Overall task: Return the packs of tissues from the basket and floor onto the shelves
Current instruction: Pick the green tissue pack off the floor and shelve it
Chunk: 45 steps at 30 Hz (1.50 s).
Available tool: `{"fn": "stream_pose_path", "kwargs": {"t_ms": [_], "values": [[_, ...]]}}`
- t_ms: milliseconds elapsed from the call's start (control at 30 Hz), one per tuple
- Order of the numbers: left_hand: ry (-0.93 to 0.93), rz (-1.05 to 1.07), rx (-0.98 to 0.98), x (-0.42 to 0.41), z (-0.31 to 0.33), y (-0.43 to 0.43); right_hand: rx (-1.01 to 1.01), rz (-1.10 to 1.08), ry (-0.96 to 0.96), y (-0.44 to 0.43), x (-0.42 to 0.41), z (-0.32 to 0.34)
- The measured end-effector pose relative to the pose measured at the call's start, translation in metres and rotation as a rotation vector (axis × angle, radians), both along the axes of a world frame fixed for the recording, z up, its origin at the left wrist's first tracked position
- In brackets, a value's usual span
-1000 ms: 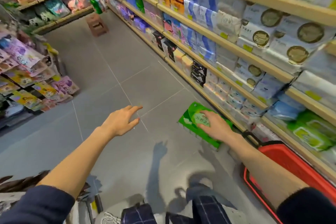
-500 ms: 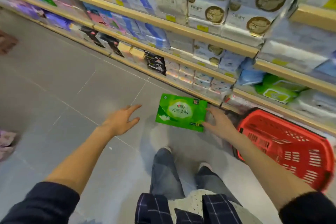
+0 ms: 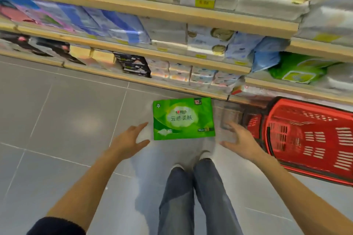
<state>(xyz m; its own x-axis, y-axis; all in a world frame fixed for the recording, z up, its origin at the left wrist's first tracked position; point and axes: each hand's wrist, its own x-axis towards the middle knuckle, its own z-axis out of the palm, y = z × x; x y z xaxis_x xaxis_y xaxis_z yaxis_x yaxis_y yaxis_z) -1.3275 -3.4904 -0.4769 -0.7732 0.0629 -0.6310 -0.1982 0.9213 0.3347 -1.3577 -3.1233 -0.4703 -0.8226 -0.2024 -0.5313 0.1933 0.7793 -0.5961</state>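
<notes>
A flat green pack of tissues [image 3: 183, 118] with white lettering shows face-up over the grey floor, in front of the lowest shelf. My left hand [image 3: 129, 139] is just left of its lower corner, fingers spread, with a small gap to the pack. My right hand [image 3: 236, 137] is to its right, fingers spread, also apart from it. Neither hand touches the pack; I cannot tell whether it lies on the floor or is in the air. Similar green packs [image 3: 298, 70] sit on a low shelf at the right.
A red plastic basket [image 3: 305, 135] stands on the floor at the right, against the wooden shelves [image 3: 172, 59], which are packed with white, blue and black tissue packs. My legs and shoes [image 3: 191, 187] are right below the pack. Grey tiles [image 3: 57, 120] stretch to the left.
My right hand has let go of the green pack and drawn off to the right. My left hand has come closer to the pack's left side. The view has turned toward the shelves.
</notes>
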Motion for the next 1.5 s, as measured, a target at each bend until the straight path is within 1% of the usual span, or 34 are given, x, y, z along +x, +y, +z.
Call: {"fn": "stream_pose_path", "kwargs": {"t_ms": [100,233,333,400,533,667,733,967,1033,1167,1300,1400,1500], "values": [[-0.033,0.043,0.022,-0.016,-0.089,-0.007,0.007,0.013,-0.021,-0.005,-0.025,-0.081],[-0.041,0.132,0.080,-0.034,-0.224,-0.009,0.007,0.044,-0.078,-0.005,-0.052,-0.224],[-0.088,0.154,0.058,-0.040,-0.320,-0.013,0.010,0.022,-0.102,-0.001,-0.067,-0.322],[-0.110,0.165,0.049,-0.042,-0.371,-0.013,0.019,0.020,-0.110,0.003,-0.073,-0.375],[-0.060,0.232,0.074,-0.045,-0.442,-0.014,0.040,-0.010,-0.199,0.014,-0.080,-0.453],[-0.075,0.298,0.169,-0.048,-0.484,-0.022,0.001,-0.016,-0.216,0.018,-0.083,-0.489],[-0.088,0.310,0.228,-0.048,-0.499,-0.022,-0.022,-0.028,-0.211,0.019,-0.084,-0.496],[0.015,0.392,0.398,-0.048,-0.514,-0.023,-0.117,-0.101,-0.237,0.021,-0.083,-0.511],[0.036,0.387,0.398,-0.047,-0.512,-0.019,-0.088,-0.100,-0.214,0.018,-0.083,-0.510],[0.067,0.401,0.382,-0.045,-0.506,-0.014,0.003,-0.027,-0.180,0.013,-0.079,-0.502],[0.053,0.388,0.360,-0.047,-0.474,-0.016,0.011,0.016,-0.156,0.008,-0.078,-0.476],[0.045,0.379,0.350,-0.049,-0.429,-0.022,-0.003,0.018,-0.147,0.004,-0.083,-0.435],[0.069,0.383,0.324,-0.049,-0.372,-0.029,-0.034,0.044,-0.090,-0.001,-0.088,-0.383]]}}
